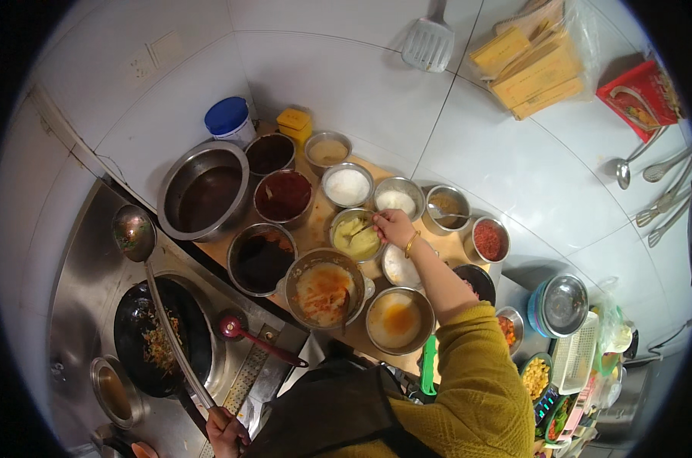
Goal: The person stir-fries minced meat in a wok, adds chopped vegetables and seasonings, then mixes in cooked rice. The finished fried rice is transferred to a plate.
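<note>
In my left hand [227, 432] is the wooden handle of a long steel ladle [168, 326]. The ladle's bowl is raised past a black wok [191, 297], which holds chopped, mixed-colour food [161, 343]. My right hand [393, 226] reaches over the side table and grips a small metal spoon [360, 231]. That spoon's tip rests in a pale yellow paste or seasoning [354, 243] inside a steel pot [332, 232]. Close by my right fingers stand a pot of white powder [396, 200] and another white-filled pot [400, 266], partly hidden under my wrist.
Around these sit a large steel basin of dark liquid [208, 194], a dark sauce pot [263, 260] and a reddish broth pot [323, 292]. A red ladle [254, 338] lies beside the wok. Green-handled tool [429, 366] is by my right elbow. A slotted turner [429, 46] hangs on the wall.
</note>
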